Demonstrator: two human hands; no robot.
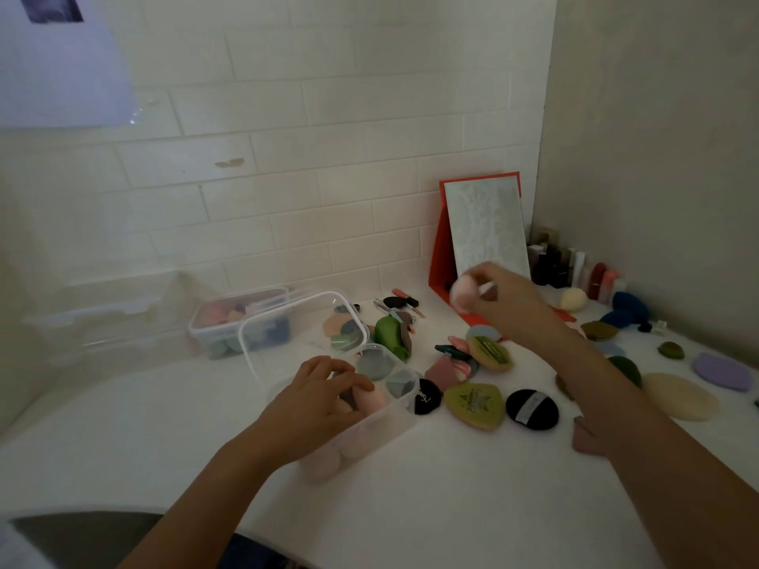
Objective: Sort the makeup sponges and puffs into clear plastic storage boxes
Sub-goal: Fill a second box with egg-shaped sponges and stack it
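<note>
Left hand (316, 400) grips a sponge (371, 398) inside the box (392, 423), likely to drop it. Right hand (507, 299) pinches a puff (460, 296), likely next.

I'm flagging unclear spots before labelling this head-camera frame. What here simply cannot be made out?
Head view:
Pink sponge pinched by right hand: motion blur hides its shape.
Near box contents: mostly covered by left hand; its grip on the peach sponge is unclear.
Far box: partly behind the near box's raised lid.
Corner bottles: too small and dim to read.
</note>
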